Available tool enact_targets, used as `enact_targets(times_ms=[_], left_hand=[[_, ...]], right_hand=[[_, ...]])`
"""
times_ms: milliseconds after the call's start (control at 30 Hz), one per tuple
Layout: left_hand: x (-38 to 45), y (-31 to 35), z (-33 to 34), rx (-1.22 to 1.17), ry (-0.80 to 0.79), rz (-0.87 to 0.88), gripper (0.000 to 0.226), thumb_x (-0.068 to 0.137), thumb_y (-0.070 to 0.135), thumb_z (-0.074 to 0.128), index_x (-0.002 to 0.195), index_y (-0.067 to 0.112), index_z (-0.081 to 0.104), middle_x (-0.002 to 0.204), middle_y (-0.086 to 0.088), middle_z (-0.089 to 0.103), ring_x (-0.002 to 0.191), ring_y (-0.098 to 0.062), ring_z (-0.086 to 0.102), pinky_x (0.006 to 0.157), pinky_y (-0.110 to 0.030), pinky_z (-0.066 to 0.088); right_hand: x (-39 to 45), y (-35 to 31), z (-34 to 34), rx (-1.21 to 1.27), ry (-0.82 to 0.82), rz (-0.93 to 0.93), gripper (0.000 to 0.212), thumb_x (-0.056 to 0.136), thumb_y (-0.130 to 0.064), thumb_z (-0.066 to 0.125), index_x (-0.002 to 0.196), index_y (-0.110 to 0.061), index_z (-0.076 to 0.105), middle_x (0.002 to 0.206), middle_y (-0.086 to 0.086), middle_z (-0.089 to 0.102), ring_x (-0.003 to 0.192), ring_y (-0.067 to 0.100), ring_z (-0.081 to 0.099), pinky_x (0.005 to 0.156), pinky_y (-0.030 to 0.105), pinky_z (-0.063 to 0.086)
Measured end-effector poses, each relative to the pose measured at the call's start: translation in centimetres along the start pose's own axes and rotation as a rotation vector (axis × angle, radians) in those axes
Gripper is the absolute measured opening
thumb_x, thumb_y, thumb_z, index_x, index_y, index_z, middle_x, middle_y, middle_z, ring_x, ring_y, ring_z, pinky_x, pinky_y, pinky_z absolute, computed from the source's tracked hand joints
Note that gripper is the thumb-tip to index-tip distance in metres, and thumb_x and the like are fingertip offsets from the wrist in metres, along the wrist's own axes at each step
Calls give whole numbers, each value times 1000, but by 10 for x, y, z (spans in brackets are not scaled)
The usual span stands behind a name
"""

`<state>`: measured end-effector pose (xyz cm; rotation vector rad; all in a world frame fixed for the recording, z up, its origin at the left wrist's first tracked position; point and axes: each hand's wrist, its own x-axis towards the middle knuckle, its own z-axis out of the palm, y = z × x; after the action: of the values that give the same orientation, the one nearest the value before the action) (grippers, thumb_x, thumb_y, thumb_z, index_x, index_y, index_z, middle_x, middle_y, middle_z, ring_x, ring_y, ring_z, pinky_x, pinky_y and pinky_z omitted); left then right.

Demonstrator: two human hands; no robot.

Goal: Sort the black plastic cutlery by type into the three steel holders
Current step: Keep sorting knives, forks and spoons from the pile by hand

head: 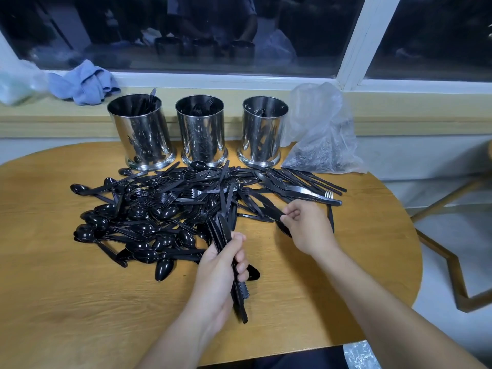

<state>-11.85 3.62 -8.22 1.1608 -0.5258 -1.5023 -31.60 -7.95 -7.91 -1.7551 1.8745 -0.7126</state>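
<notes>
Head view only. Left hand (222, 265), low centre of the frame, is wrapped round a bundle of knives (234, 267), fingers curled tight, blades rising toward the pile. Right hand (306, 227), right of centre, pinches one more knife (269, 209) between thumb and fingertips at the pile's right edge.

Cutlery pile (165, 209) covers the middle of the wooden table (80, 302): spoons mostly to the left, forks tangled in the centre, knives fanned to the right.

Three holders stand in a row along the upper edge of the table. Left holder (141, 131) shows dark handles above its rim; middle holder (201, 130) appears to contain forks; right holder (262, 130) shows little inside, possibly a spoon, though reflections make this uncertain.

Clear plastic bag (319, 134) sits just right of the holders. Blue cloth (83, 82) lies on the sill, upper left.

Assessment: sorting is at an early stage. A few pieces are binned; the great majority remains loose on the table.
</notes>
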Motion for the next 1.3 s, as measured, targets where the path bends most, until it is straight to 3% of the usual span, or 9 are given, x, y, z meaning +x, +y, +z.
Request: enact_targets(times_ms=[167, 367, 567, 633, 733, 833, 933, 1033, 1300], left_hand=[[-1, 4, 4, 47, -4, 53, 19, 104, 33, 77, 112, 17, 71, 82, 1, 48, 69, -13, 42, 60, -30, 35], [-5, 5, 15, 55, -11, 102, 30, 99, 43, 81, 107, 17, 70, 85, 0, 56, 70, -11, 48, 59, -27, 37], [-7, -1, 14, -9, 101, 12, 43, 100, 55, 76, 108, 13, 68, 87, -6, 64, 77, -21, 58, 78, -43, 48], [-7, 1, 14, -98, 135, 7, 37, 105, 50, 72, 106, 14, 64, 89, -4, 63, 80, -20, 57, 80, -42, 48], [-8, 4, 13, -207, 110, 10, 29, 110, 42, 67, 101, 16, 57, 86, -2, 55, 80, -19, 54, 80, -39, 48], [-10, 4, 9, -208, 62, 14, 29, 115, 40, 59, 102, 14, 53, 85, -4, 53, 77, -22, 55, 80, -43, 52], [-11, 1, 6, -167, 38, 10, 28, 115, 40, 58, 104, 15, 54, 84, -5, 53, 68, -20, 48, 64, -37, 48], [-8, -4, -1, -160, -20, 20, 27, 112, 41, 61, 107, 15, 58, 79, -2, 43, 61, -15, 32, 52, -28, 34], [-8, -10, -7, -21, -88, 75, 28, 109, 38, 66, 111, 11, 60, 76, -2, 42, 60, -14, 28, 49, -24, 31]], right_hand=[[-26, -16, -13, 281, -52, -31, 13, 99, -16, 80, 93, -27, 75, 87, -9, 72, 81, 7, 65, 77, 22, 52], [-90, -44, -7, 601, -300, 11, 20, 96, -1, 80, 103, -20, 80, 99, 3, 78, 92, 17, 72, 91, 28, 61], [-109, -35, -7, 653, -288, -29, 20, 92, -16, 87, 109, -27, 82, 100, -1, 81, 97, 18, 75, 94, 37, 62], [-106, -18, -9, 501, -166, -48, 16, 94, -25, 85, 109, -30, 81, 101, -9, 79, 96, 11, 73, 92, 35, 62], [-92, 17, -14, 6, 138, -175, 19, 94, -30, 84, 113, -27, 80, 105, -17, 69, 92, 4, 65, 84, 27, 57], [-80, 43, -17, -209, 206, -196, 20, 94, -27, 85, 113, -22, 81, 106, -11, 66, 96, 13, 62, 85, 32, 52], [-78, 55, -13, -252, 234, -219, 13, 93, -16, 85, 105, -20, 84, 99, -9, 66, 92, 17, 62, 86, 44, 55], [-80, 58, -9, -254, 236, -183, 14, 95, -12, 81, 101, -24, 80, 98, -10, 65, 92, 18, 62, 88, 43, 50], [-58, 47, 6, -138, 225, -262, 14, 104, -18, 70, 104, -30, 64, 110, -16, 57, 107, 13, 53, 93, 38, 43]])
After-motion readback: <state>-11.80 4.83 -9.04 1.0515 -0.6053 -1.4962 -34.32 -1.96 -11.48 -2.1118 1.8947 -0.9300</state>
